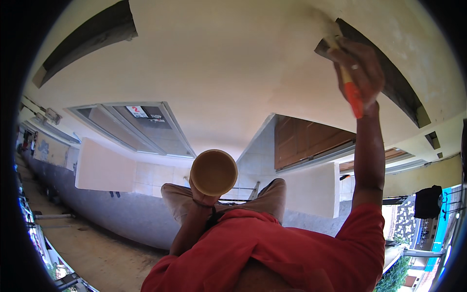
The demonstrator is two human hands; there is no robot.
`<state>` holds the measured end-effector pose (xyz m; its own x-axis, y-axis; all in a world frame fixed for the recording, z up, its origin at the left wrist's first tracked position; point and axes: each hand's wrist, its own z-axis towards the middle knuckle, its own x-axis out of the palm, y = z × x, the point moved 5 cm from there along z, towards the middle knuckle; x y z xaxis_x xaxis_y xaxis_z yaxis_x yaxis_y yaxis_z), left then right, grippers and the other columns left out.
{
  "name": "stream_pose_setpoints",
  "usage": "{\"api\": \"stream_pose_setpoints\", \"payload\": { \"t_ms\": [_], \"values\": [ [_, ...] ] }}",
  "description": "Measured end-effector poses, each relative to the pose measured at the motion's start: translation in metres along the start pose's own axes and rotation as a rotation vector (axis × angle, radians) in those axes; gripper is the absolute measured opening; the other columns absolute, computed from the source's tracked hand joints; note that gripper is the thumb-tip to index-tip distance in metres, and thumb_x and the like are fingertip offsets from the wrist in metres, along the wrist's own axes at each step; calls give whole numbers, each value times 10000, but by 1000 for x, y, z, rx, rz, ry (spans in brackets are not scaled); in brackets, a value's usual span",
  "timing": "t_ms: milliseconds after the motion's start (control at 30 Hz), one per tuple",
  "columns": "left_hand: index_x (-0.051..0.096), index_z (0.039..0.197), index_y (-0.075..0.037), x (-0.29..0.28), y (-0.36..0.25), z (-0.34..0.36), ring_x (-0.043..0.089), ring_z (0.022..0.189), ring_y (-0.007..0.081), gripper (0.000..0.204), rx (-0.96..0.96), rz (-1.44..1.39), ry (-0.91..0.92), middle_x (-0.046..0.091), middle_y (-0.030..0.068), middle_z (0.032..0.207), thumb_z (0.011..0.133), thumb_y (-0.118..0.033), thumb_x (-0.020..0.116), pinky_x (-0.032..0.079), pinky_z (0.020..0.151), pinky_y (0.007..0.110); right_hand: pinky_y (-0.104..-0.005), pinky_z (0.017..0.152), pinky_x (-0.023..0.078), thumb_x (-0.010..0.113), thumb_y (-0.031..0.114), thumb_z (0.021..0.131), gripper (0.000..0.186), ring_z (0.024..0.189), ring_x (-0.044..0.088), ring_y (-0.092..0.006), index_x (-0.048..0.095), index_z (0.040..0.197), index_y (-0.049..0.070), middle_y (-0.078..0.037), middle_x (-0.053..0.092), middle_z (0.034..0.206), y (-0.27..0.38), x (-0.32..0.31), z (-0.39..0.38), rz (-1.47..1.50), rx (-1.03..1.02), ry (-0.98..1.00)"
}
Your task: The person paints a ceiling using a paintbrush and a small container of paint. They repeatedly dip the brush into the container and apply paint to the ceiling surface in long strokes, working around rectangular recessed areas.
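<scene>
My right hand (366, 70) is raised at the upper right, its fingers wrapped round a paintbrush (355, 100) with a pale handle that ends in orange. The brush's bristle end is blurred and lies at the cream-coloured wall surface (219, 63), by the tip of a dark slanted opening (401, 87). A darker, smeared patch shows on the surface beside the bristles. Low in front of my body, my left hand (203, 197) grips a round tan container (214, 172) from below and the side. Its mouth faces up, and the inside looks tan; how full it is I cannot tell.
Another dark opening (92, 41) cuts the surface at the upper left. Below are a grey-framed window (131, 126), a brown wooden door (311, 138) and pale low walls (104, 168). Metal ladder-like bars (254, 190) show by my knees. A dark bag-like item (428, 202) hangs at right.
</scene>
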<state>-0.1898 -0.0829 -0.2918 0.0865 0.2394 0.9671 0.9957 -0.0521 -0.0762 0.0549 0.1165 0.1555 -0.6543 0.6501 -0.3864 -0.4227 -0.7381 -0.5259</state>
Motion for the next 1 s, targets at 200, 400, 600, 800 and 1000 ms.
{"api": "stream_pose_setpoints", "payload": {
  "t_ms": [200,400,600,800,1000],
  "values": [
    [578,1482,-88,18,4,-5,549,1206,406,684,-22,-28,17,540,257,1472,1034,-603,612,560,746,478,-393,861,612,780,203,855,153,1039,672,-240,673,950,149,-68,670,1131,94,94,-104,-81,-164,271],
    [588,1464,-86,0,-4,-10,535,1199,398,657,25,-47,27,526,256,1478,1036,-583,627,556,747,466,-398,866,594,768,208,858,174,1081,668,-255,679,996,152,-71,655,1133,168,134,-193,262,-30,535],
    [596,1482,-103,-8,-5,-11,513,1285,433,661,35,-99,25,500,261,1509,1027,-579,651,581,814,514,-411,842,625,789,45,743,324,965,719,-260,754,1050,143,-57,718,1105,108,117,-149,428,209,369],
    [561,1532,-87,-25,-6,-11,438,1417,494,691,-27,-248,133,408,276,1586,1022,-532,699,560,1073,701,-325,678,602,888,61,686,393,862,706,-192,862,1064,169,-40,758,1116,33,40,-42,75,64,-80],
    [544,1545,-68,-12,-2,-11,427,1423,496,715,-87,-261,181,391,276,1588,1025,-533,701,560,1090,719,-330,776,598,819,173,762,173,972,687,-197,753,911,232,9,710,1084,77,81,-76,-118,-24,118]
  ]
}}
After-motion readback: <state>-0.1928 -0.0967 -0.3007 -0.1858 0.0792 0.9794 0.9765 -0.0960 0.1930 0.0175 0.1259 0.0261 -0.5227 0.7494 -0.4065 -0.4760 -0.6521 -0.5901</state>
